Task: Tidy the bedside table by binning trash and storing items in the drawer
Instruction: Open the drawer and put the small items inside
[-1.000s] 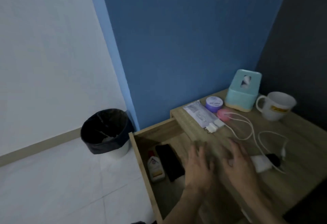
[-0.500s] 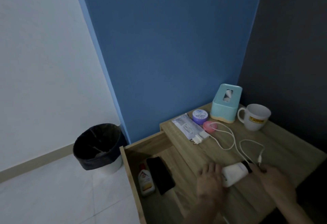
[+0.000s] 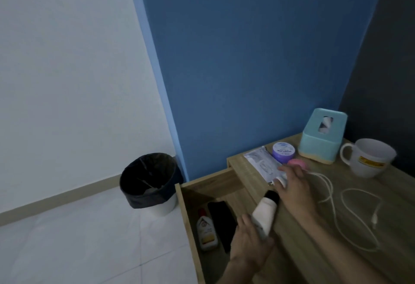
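My left hand [image 3: 249, 242] holds a white tube with a black cap [image 3: 265, 213] above the open wooden drawer [image 3: 186, 216]. The drawer contains a small white bottle with a red cap [image 3: 206, 230] and a black phone [image 3: 222, 221]. My right hand [image 3: 294, 185] rests on the bedside table [image 3: 350, 223], its fingers over the white charger plug [image 3: 281, 179] and the edge of a flat printed packet [image 3: 261, 164]. A white cable [image 3: 336, 203] trails from the plug across the tabletop.
At the back of the table stand a purple-lidded jar [image 3: 283, 149], a pink round item [image 3: 297, 163], a teal tissue box [image 3: 322, 135] and a white mug [image 3: 370, 157]. A bin lined with a black bag [image 3: 149, 179] stands on the floor left of the drawer.
My left hand has taken the white tube and carried it left over the drawer. My right hand has let go of it and reached back to the charger plug.
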